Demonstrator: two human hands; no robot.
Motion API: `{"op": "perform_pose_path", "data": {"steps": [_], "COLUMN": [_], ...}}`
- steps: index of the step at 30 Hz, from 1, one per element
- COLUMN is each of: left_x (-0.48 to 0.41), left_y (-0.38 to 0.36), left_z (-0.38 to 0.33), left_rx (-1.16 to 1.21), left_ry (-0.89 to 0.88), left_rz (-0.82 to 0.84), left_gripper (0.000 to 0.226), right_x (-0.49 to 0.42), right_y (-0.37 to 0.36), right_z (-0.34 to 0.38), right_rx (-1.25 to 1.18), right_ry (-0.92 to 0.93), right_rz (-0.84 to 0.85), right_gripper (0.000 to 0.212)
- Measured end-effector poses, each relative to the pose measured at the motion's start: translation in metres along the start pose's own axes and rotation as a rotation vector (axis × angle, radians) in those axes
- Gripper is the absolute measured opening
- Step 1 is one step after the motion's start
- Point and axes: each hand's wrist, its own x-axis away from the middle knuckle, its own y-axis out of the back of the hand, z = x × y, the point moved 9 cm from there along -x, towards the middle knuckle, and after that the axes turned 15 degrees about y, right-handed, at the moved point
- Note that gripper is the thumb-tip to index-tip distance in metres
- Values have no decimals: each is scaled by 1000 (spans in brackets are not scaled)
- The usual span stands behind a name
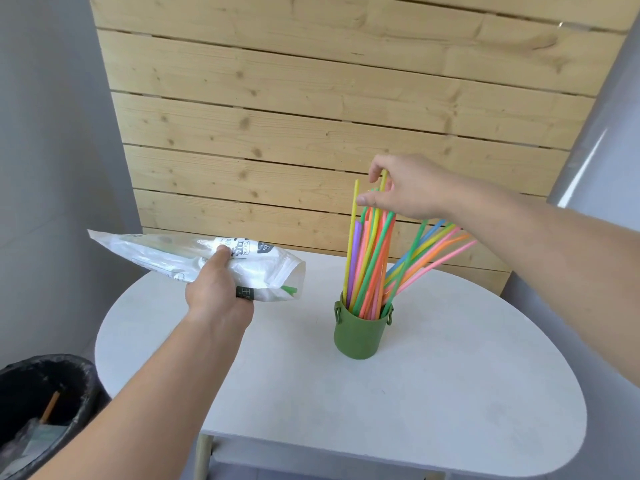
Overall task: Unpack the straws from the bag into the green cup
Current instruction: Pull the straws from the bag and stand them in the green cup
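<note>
A: Far left, low down?
B: Black-lined bin (41,393) beside the tabletop (381,427). Scraps inside, too dim to name.

A: Left hand?
B: Left hand (216,292) grasps the bag (166,254) round its middle. The bag is held roughly level above the tabletop, mouth facing right. One green straw (289,291) shows inside at the mouth.

A: Centre?
B: Green cup (360,336) upright on the white tabletop, apart from the bag. Straws (370,268) of many colours stand in it, one bunch near upright, another leaning out to the right.

A: Right hand?
B: Right hand (408,188) above the cup, thumb and fingers curled on the tops of the upright straws, pinching them. Plank wall (311,98) behind.
</note>
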Motion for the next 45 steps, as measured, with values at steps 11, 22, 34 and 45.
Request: {"op": "perform_pose_path", "data": {"steps": [11, 22, 34, 45], "left_x": [-1, 4, 10, 57], "left_y": [-2, -3, -7, -43], "left_z": [-1, -4, -6, -21], "left_rx": [8, 13, 36, -162], "left_ry": [17, 15, 37, -283], "left_rz": [19, 30, 62, 246], "left_gripper": [36, 30, 26, 51], "right_x": [14, 29, 72, 119], "right_y": [-15, -4, 53, -157], "right_z": [-13, 22, 85, 160], "right_rx": [-136, -130, -235, -2122], "right_ry": [-163, 5, 108, -989], "right_rz": [73, 7, -645, -323], "right_gripper": [79, 48, 29, 58]}}
